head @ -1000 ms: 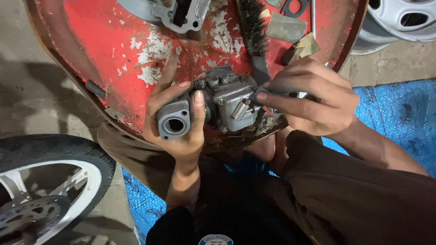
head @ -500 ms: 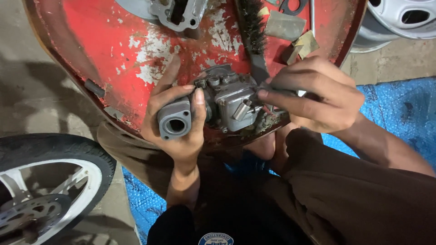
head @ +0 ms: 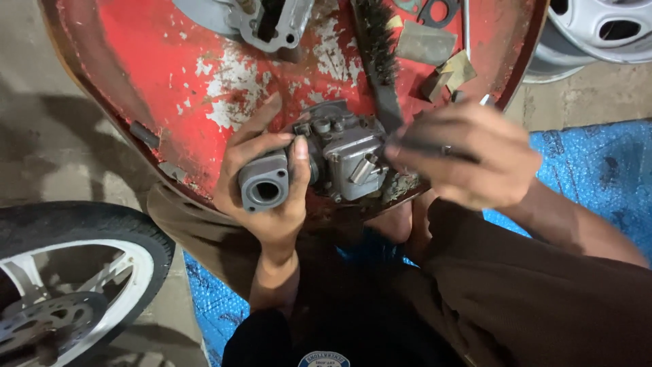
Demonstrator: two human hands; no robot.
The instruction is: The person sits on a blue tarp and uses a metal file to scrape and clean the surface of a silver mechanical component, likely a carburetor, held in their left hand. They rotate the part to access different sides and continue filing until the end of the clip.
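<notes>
The left hand (head: 261, 180) has its fingers closed round a grey carburettor (head: 319, 160), thumb pressed on top, the round intake facing the camera. The right hand (head: 468, 156) is curled tight on a thin dark tool (head: 424, 146) whose tip meets the carburettor's right side. Both are held over a chipped red pan (head: 170, 81), where a wire brush (head: 377, 58), a metal housing (head: 268, 24) and gaskets (head: 435, 10) lie. A tyre (head: 75, 231) sits lower left, a rim (head: 604, 27) upper right, blue sheet (head: 598, 170) beneath.
</notes>
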